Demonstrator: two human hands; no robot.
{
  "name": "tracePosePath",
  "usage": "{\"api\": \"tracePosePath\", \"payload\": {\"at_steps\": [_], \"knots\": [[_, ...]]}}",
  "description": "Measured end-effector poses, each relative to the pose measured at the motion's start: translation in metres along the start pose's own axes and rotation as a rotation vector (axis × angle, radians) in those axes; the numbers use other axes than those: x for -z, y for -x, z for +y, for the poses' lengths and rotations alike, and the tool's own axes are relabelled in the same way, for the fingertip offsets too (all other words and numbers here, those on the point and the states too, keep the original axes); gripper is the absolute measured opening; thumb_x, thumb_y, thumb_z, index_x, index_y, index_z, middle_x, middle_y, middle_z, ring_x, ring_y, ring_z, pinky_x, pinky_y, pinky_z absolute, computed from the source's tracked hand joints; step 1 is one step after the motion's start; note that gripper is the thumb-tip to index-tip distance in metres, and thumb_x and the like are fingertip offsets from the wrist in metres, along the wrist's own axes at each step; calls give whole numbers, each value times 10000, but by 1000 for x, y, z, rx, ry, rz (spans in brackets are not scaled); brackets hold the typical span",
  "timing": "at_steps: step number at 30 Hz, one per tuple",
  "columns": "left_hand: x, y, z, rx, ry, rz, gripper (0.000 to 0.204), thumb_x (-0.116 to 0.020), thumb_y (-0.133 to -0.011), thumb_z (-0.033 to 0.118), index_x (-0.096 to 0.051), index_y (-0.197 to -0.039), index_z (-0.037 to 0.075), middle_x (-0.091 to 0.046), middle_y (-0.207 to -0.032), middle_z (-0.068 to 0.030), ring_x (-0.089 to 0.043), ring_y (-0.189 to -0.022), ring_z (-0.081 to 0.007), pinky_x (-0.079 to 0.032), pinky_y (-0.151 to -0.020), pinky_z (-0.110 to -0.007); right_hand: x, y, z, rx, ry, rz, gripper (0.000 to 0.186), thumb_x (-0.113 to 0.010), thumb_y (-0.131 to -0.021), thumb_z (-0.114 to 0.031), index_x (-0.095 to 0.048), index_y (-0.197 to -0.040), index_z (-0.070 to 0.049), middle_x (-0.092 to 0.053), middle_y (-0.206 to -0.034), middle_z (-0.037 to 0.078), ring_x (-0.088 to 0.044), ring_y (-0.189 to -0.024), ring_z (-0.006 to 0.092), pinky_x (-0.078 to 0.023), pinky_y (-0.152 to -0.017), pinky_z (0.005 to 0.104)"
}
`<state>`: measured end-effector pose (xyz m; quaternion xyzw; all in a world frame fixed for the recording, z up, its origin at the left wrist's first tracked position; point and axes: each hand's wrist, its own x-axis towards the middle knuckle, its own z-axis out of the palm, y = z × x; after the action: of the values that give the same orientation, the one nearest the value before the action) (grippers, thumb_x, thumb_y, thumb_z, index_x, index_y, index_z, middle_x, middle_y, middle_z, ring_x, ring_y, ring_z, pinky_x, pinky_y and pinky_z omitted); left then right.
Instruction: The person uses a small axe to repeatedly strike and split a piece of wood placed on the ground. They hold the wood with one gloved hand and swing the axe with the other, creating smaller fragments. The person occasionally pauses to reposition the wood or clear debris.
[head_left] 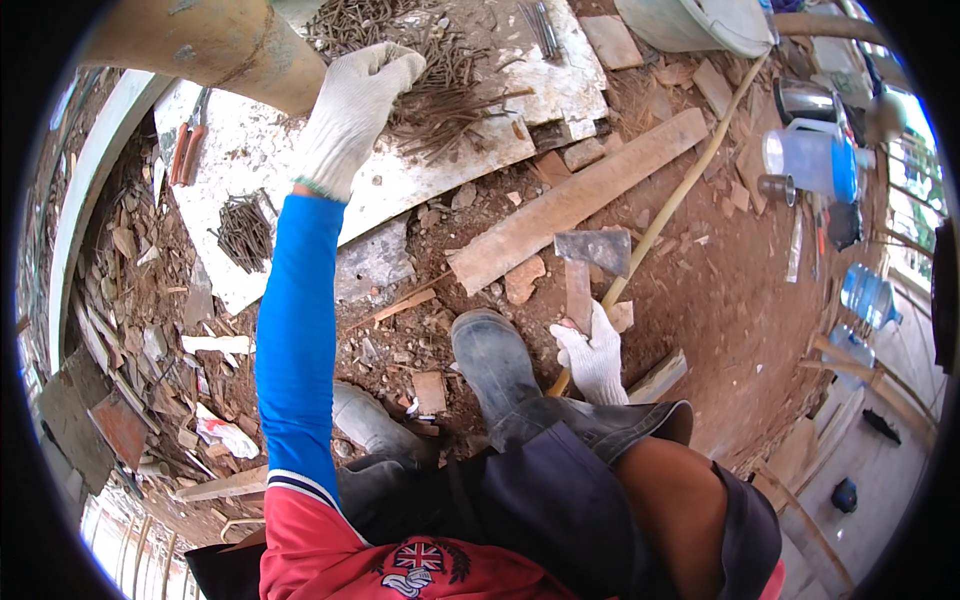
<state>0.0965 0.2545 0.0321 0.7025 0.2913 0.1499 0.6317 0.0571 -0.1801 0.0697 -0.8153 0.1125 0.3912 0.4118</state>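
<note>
Left hand: In a white knitted glove, the left hand [362,115] reaches out over the white board [255,145], arm extended, fingers bent at the rusty rods; whether they pinch any cannot be told.
Right hand: Also gloved, the right hand [592,355] wraps around a wooden handle, to the right of the white board and nearer the wearer.
Hatchet: The hatchet [595,250] points its head away from the right hand, beyond the white board's near right corner.
Rusty rods: A loose heap of rusty rods [445,110] lies on the white board, just beside the left hand.
Pliers: Red-handled pliers [188,155] lie at the white board's left end.
Containers: A pale bucket [680,22] sits right of the white board's far end; farther right, a translucent jug [800,160]. Contents of both are unclear.
</note>
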Motion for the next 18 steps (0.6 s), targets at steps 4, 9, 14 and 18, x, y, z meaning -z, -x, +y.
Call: {"api": "tracePosePath", "payload": {"at_steps": [4,9,14,18], "knots": [[-13,36,6,145,393,-271,346,-796,-1067,350,-792,-1184,24,-650,-829,59,-546,-738,-40,-461,-695,-240,3,-1,0,35,35,25,623,-857,-980,-150,-599,-1539,-58,-768,-1034,53,-638,-702,78,-558,-632,277],[-63,88,12,277,441,-308,336,-799,-1041,309,-795,-1157,-7,-652,-826,27,-630,-799,-100,-523,-757,-299,9,-3,-6,107,28,53,672,-862,-979,-148,-581,-1581,-50,-795,-1039,73,-674,-725,80,-568,-633,265],[-129,142,-14,-253,-435,-34,168,-795,-936,221,-827,-967,60,-738,-1079,-172,-695,-996,-359,-548,-889,-455,12,-6,-9,38,-63,69,685,-856,-989,-148,-563,-1602,-64,-780,-1093,74,-679,-746,78,-575,-643,270],[-159,161,-20,-313,-627,57,151,-872,-876,205,-794,-941,93,-708,-1096,-133,-651,-1041,-384,-514,-901,-507,15,-9,-13,67,-40,60,706,-853,-992,-144,-544,-1623,-79,-760,-1120,60,-683,-791,73,-574,-663,263]]}}
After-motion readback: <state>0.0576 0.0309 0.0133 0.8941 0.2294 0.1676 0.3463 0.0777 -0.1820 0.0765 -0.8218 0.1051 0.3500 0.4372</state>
